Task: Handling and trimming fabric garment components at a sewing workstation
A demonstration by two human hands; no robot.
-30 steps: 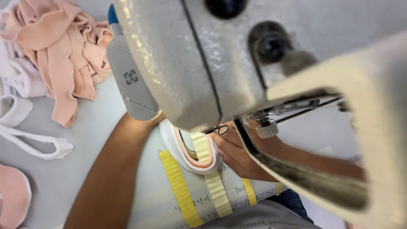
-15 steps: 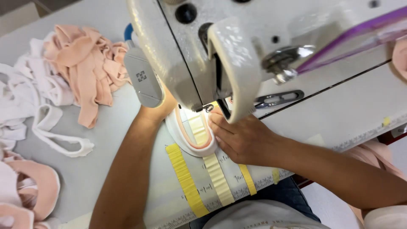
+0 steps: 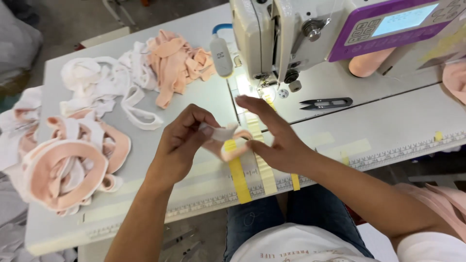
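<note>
Lying over yellow tape strips (image 3: 239,177) at the table's (image 3: 160,160) front edge, a pink-and-white elastic band (image 3: 228,140) is pinched by the left hand (image 3: 182,143); the right hand (image 3: 276,136) is held open, fingers touching it, before the sewing machine (image 3: 291,39).

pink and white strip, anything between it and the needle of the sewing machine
Nothing visible. The left hand pinches the pink and white strip and the right hand rests on it; the table up to the needle lies bare.
</note>
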